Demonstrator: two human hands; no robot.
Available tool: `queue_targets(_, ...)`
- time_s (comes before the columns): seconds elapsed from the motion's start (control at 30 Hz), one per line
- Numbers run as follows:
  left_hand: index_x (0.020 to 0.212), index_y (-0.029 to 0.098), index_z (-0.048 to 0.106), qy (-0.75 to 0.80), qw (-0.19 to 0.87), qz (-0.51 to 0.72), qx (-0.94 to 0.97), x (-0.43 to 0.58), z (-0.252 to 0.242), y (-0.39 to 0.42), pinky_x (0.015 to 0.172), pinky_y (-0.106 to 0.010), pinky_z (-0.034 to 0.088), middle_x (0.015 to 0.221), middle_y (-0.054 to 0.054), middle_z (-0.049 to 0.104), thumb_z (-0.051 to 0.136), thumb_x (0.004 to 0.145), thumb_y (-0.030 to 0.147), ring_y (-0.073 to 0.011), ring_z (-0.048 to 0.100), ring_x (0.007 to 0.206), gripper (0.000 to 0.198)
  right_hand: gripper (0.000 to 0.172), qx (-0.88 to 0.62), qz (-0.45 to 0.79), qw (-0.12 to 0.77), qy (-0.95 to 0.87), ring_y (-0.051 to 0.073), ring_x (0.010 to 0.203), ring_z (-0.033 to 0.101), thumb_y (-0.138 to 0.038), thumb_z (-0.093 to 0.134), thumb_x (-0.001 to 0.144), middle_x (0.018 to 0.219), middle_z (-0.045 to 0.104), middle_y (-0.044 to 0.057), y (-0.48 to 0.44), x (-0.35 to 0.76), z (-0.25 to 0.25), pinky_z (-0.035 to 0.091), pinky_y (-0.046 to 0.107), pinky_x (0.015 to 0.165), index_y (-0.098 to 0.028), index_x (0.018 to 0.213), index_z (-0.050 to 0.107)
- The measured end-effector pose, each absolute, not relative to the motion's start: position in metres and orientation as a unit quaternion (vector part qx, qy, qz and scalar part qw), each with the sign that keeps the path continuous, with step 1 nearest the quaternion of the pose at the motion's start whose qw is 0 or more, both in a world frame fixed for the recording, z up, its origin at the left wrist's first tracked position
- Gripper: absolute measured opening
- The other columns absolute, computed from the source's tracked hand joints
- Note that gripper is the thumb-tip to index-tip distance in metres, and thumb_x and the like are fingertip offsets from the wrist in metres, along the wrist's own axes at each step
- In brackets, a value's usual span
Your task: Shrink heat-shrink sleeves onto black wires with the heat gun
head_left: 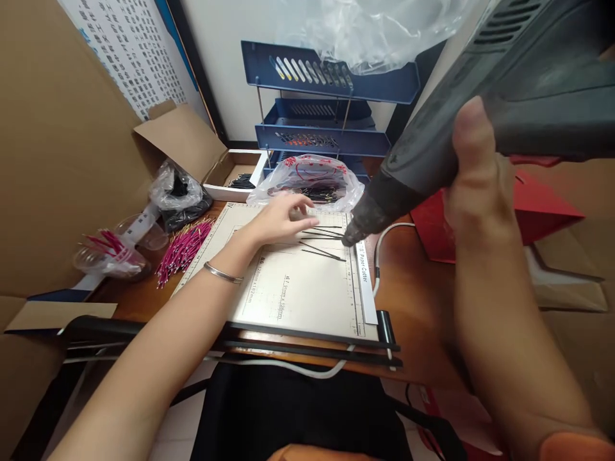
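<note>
My right hand (475, 186) is closed round the grip of a large grey heat gun (480, 102), whose dark nozzle (358, 227) points down at several thin black wires (321, 246) lying on a beige paper-cutter board (298, 282). My left hand (283, 218), a silver bangle on its wrist, rests flat on the board with fingers stretched out, touching the wires' left ends.
A pile of pink wires (182, 250) lies left of the board, beside plastic cups (113, 256) and a black-filled bag (180, 195). Behind are a clear bag of wires (310, 179), a blue tray rack (321, 109), a white box (237, 176), cardboard walls and a red folder (528, 205).
</note>
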State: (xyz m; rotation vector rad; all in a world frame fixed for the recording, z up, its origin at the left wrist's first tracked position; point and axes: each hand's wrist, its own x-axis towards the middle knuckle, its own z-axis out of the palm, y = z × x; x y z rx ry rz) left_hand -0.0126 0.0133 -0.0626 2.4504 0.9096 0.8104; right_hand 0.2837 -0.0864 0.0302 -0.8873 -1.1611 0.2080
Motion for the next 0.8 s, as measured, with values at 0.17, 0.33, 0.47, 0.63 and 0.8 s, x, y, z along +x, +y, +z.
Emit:
queue_targets(0.17,0.162,0.02,0.058,0.283,0.252,0.168,0.91,-0.022,-0.051,0.003,0.138,-0.058,0.031,0.17,-0.017,0.054,0.077,0.085,0.08,-0.0421,0.039,0.164,0.099,0.046,-0.364,0.144,0.757,-0.524,0.01,0.149,0.063,0.005,0.082,0.086,0.141,0.079,-0.004,-0.1,0.272,0.036,0.035,0.02,0.136,-0.023,0.123,0.085)
queue_targets(0.33,0.172,0.019,0.045,0.301,0.257,0.111,0.912,-0.018,-0.055,0.003,0.144,-0.064,0.014,0.184,-0.016,0.036,0.074,0.084,0.085,-0.0451,0.012,0.176,0.114,0.063,-0.313,0.14,0.782,-0.521,0.008,0.147,0.064,0.023,0.074,0.077,0.135,0.082,-0.002,-0.102,0.255,0.037,0.044,0.014,0.126,-0.019,0.121,0.085)
queue_targets(0.47,0.174,0.018,0.043,0.311,0.227,0.094,0.918,-0.013,-0.059,0.002,0.143,-0.065,0.014,0.184,-0.015,0.036,0.064,0.093,0.082,-0.0451,0.013,0.176,0.106,0.048,-0.313,0.08,0.805,-0.498,0.011,0.129,0.076,0.017,0.073,0.083,0.122,0.085,-0.004,-0.095,0.252,0.036,0.047,0.023,0.129,-0.023,0.105,0.089)
queue_targets(0.63,0.172,0.018,0.048,0.325,0.214,0.099,0.916,-0.011,-0.054,0.001,0.144,-0.065,0.011,0.183,-0.013,0.038,0.051,0.098,0.085,-0.0433,0.011,0.177,0.099,0.069,-0.303,0.189,0.812,-0.461,0.011,0.137,0.072,0.032,0.065,0.071,0.135,0.082,-0.003,-0.091,0.265,0.041,0.045,0.02,0.129,-0.018,0.113,0.086)
queue_targets(0.8,0.176,0.019,0.04,0.336,0.234,0.046,0.911,-0.013,-0.048,-0.003,0.144,-0.065,0.011,0.187,-0.012,0.029,0.062,0.087,0.092,-0.0447,0.005,0.177,0.118,0.054,-0.272,0.119,0.848,-0.439,0.009,0.133,0.074,0.021,0.064,0.088,0.118,0.085,-0.009,-0.091,0.253,0.046,0.046,0.022,0.131,-0.024,0.107,0.087)
